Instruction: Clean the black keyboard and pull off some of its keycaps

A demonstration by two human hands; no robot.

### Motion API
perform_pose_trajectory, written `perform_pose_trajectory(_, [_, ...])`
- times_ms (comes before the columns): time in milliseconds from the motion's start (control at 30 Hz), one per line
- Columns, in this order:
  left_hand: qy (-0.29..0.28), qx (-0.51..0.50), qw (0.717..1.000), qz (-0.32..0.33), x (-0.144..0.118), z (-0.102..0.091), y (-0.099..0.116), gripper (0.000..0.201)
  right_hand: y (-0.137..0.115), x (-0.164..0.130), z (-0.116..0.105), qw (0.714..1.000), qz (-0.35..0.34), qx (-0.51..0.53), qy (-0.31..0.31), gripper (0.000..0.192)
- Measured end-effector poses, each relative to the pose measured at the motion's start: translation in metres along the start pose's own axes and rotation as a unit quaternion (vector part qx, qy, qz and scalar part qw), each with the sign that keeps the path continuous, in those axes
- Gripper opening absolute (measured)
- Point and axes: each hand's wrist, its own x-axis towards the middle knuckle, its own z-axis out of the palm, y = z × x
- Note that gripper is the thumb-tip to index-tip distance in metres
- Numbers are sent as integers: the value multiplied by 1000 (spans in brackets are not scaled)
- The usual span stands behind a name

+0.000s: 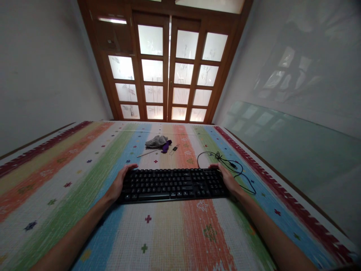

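Plastic, matte and black, the keyboard (173,184) lies flat across the striped mat (175,237), a long low slab with rows of small square keys whose white legends are too small for me to read. I see no brand mark on it that I can make out. My left hand (120,182) cups its left end, fingers curled over the far corner and the palm pressed to the side edge. My right hand (227,180) does the same at the right end, fingers laid along the top corner, so the board sits clamped between my two palms.

The mat under it looks woven and slightly ribbed, with broad bands of green, blue, cream, orange and red, dotted with small cross-shaped motifs. A thin black cable (225,163) loops loosely just beyond my right hand, running from the board's far edge. Farther off, near the middle of the mat, sits a crumpled grey cloth (156,141), soft and folded on itself, with a small purple object (166,146) touching it and a thin stick (148,153) just beside.
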Motion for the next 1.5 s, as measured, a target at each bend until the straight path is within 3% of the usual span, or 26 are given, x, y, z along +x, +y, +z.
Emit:
perform_pose_trajectory(300, [-16, 51, 999, 2, -4, -4, 4, 64, -5, 0, -5, 997, 15, -81, -1, 58])
perform_pose_trajectory(400, [-31, 52, 998, 14, -3, -8, 4, 62, -24, -3, 7, 978, -71, -190, 45, 47])
perform_pose_trajectory(467, [-30, 49, 998, 21, -4, -9, 3, 61, -44, -6, 24, 955, -178, -233, 39, 39])
perform_pose_trajectory(600, [-15, 38, 999, 24, -6, -8, 0, 63, -86, -7, 78, 918, -308, -241, -66, 24])
perform_pose_trajectory(800, [-9, -36, 999, 2, -5, -8, -9, 66, -127, 30, 164, 877, -320, -297, -202, 16])
perform_pose_trajectory(933, [2, -129, 990, -48, -2, -10, -13, 70, -140, 60, 212, 843, -317, -362, -240, 28])
perform_pose_trajectory(1033, [20, -145, 988, -47, 0, -10, -13, 72, -143, 73, 240, 830, -329, -379, -244, 32])
perform_pose_trajectory(1233, [36, -125, 991, -45, 2, -10, -15, 73, -145, 79, 272, 816, -310, -434, -224, 33])
perform_pose_trajectory(1500, [44, -81, 995, -33, 2, -12, -11, 72, -150, 79, 266, 774, -372, -454, -238, 28])
